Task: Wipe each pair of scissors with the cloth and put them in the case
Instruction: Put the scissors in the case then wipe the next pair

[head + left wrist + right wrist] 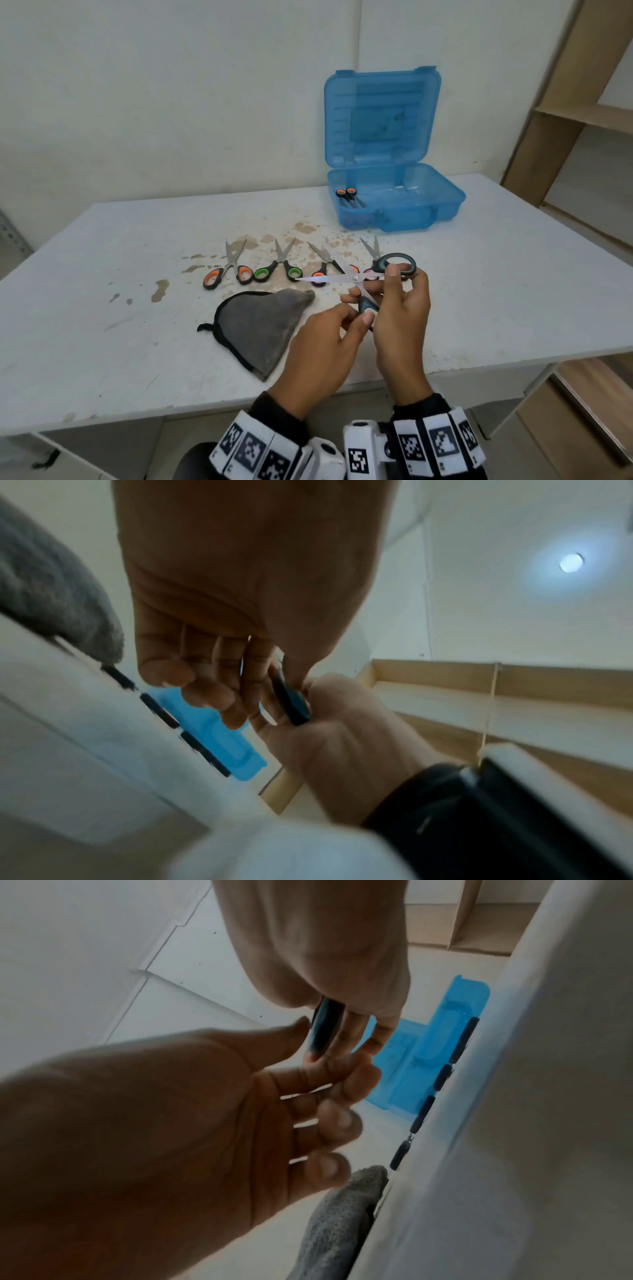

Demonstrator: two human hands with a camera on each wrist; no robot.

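Observation:
A pair of scissors (pixel 356 278) with grey-blue handles is held above the table, blades spread open and pointing left. My right hand (pixel 388 284) grips the upper handle loop, and my left hand (pixel 363 317) pinches the lower handle (pixel 291 702) between thumb and finger. The grey cloth (pixel 260 329) lies flat on the table left of my hands; neither hand touches it. The blue case (pixel 394 205) stands open at the back right with one orange-handled pair (pixel 347 195) inside. In a row in front of it lie several more pairs: orange (pixel 227 274), green (pixel 279 269), orange (pixel 322 270) and pink (pixel 371 257).
The white table (pixel 102 274) has brown stains around the row of scissors. Wooden shelving (pixel 582 120) stands at the right. A white wall runs behind the table and case.

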